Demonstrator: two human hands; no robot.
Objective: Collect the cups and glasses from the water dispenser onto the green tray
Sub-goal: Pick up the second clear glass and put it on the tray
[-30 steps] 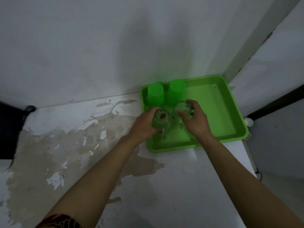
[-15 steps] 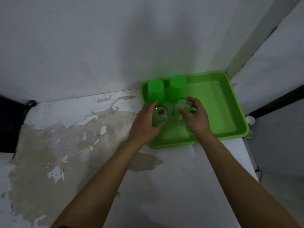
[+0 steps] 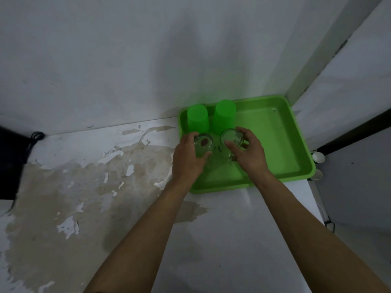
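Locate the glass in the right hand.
Head view: the clear glass sits over the green tray, left-centre, gripped by the right hand, just in front of the right-hand green cup.

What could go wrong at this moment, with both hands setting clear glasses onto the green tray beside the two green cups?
The two clear glasses, one in the left hand and one in the right hand, sit close together and could knock as they are set down. The left glass is near the left green cup and might nudge it. The green tray sits near the surface's right edge, so a push could shift it.
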